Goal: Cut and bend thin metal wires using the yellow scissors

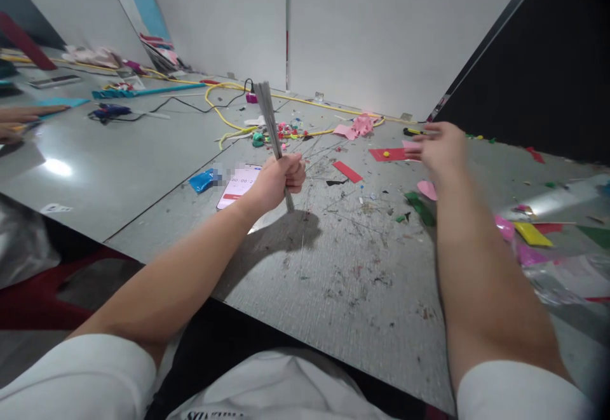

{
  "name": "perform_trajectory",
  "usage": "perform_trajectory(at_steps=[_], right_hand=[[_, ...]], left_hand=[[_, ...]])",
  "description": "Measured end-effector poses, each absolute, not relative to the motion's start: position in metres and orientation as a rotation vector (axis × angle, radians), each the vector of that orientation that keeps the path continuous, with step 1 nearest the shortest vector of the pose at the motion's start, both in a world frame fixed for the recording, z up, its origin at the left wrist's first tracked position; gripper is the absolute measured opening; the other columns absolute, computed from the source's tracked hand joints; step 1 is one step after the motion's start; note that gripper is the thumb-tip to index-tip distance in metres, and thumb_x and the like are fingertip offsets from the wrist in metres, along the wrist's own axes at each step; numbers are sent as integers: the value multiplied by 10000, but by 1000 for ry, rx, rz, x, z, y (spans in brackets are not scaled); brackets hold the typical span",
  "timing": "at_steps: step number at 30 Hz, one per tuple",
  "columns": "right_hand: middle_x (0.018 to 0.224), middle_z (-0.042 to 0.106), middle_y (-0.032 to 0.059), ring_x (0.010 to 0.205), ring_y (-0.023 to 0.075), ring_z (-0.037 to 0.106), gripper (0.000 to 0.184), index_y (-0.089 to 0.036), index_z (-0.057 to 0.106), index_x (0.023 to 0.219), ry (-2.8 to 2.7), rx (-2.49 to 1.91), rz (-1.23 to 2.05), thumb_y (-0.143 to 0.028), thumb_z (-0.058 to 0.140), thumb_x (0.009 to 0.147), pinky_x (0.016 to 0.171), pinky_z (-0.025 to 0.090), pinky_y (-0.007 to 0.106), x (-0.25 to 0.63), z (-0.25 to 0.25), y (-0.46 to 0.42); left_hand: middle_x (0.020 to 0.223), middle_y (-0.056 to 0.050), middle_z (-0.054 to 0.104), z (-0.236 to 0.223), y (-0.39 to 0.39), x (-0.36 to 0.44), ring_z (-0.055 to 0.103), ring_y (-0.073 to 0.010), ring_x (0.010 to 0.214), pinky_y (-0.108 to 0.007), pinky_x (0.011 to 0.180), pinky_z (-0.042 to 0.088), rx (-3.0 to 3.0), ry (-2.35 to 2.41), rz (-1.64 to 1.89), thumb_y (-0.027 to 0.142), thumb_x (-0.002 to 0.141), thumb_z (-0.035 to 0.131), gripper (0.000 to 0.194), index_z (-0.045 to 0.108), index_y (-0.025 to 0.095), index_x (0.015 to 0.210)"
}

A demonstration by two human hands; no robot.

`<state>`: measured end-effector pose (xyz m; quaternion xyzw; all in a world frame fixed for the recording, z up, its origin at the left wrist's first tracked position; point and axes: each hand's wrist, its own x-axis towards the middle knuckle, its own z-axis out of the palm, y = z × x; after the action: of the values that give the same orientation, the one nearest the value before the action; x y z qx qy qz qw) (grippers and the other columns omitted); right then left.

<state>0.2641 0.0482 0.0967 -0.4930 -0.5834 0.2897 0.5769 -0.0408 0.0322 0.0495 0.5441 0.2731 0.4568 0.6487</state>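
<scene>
My left hand is closed around a bundle of thin grey strips, held nearly upright above the table; I cannot make out what the strips are made of. Behind that wrist lies a phone with a timer on its screen. My right hand, slightly blurred, is stretched out with its fingers apart, over a pink paper piece and beside a red paper sheet. Just past its fingertips is a black and yellow cutter. Whether the fingers touch the paper is hard to tell.
A blue packet lies left of the phone. Yellow cable runs along the wall, near crumpled pink paper and colourful bits. A red strip lies mid-table. At the left edge another person's hand shows; yellow packet right.
</scene>
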Motion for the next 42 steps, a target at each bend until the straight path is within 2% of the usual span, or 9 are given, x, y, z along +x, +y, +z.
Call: perform_trajectory(at_steps=[3, 7, 9, 14, 21, 30, 34, 38, 42], right_hand=[[797, 668, 48, 709, 175, 648, 41, -243, 648, 822, -1517, -1457, 640, -236, 687, 834, 695, 520, 362, 224, 85, 39], [896, 743, 120, 806, 271, 699, 149, -189, 715, 835, -2331, -2047, 544, -222, 831, 747, 712, 539, 394, 176, 65, -10], [912, 752, 166, 858, 301, 723, 21, -164, 749, 831, -2546, -2170, 353, -186, 749, 828, 719, 544, 385, 161, 57, -33], [1003, 764, 183, 949, 273, 743, 285, -138, 792, 995, -2700, -2119, 313, -39, 551, 881, 746, 540, 308, 142, 53, -51], [1002, 767, 210, 954, 296, 746, 266, -108, 803, 1042, -2626, -2233, 218, -113, 574, 909, 743, 526, 307, 152, 48, -33], [906, 770, 205, 864, 315, 742, 285, -136, 823, 949, -2910, -1965, 92, -74, 561, 857, 680, 501, 345, 156, 42, -28], [809, 749, 169, 755, 271, 706, 181, -148, 801, 849, -2928, -1827, 236, -198, 628, 868, 612, 432, 325, 154, 40, -34], [721, 712, 115, 616, 202, 623, 222, -158, 762, 782, -2749, -1748, 543, -293, 612, 874, 532, 341, 310, 136, 34, -45], [752, 718, 131, 671, 221, 644, 262, -155, 771, 830, -2541, -1859, 557, -348, 601, 884, 540, 352, 307, 114, 24, -43]], left_hand=[[608, 52, 162, 48, 34, -43, 158, -87, 502, -263, 488, 114, 1227, 647, 1016, 465, 829, 681, 557, 236, 227, 593], [607, 55, 164, 44, 34, -41, 172, -81, 491, -244, 462, 97, 1177, 694, 1029, 456, 852, 670, 553, 240, 225, 594], [602, 55, 170, 43, 33, -39, 186, -80, 489, -231, 447, 101, 1158, 713, 1056, 444, 873, 652, 544, 246, 222, 587], [573, 60, 209, 42, 30, -36, 230, -70, 475, -192, 427, 138, 1146, 730, 1088, 391, 898, 613, 486, 301, 205, 576], [534, 63, 236, 43, 25, -31, 237, -60, 449, -180, 419, 144, 1170, 703, 1021, 257, 820, 588, 384, 306, 202, 565], [576, 73, 218, 43, 23, -32, 233, -47, 464, -179, 431, 155, 1265, 677, 868, 192, 769, 606, 366, 283, 211, 600], [576, 77, 227, 44, 23, -30, 235, -44, 460, -173, 427, 147, 1243, 691, 892, 195, 769, 618, 359, 294, 212, 615], [575, 84, 200, 46, 24, -29, 203, -44, 447, -171, 419, 117, 1163, 682, 889, 178, 734, 617, 355, 280, 217, 628], [575, 85, 189, 47, 25, -29, 195, -44, 442, -165, 413, 115, 1110, 682, 907, 184, 731, 626, 371, 270, 216, 630]])
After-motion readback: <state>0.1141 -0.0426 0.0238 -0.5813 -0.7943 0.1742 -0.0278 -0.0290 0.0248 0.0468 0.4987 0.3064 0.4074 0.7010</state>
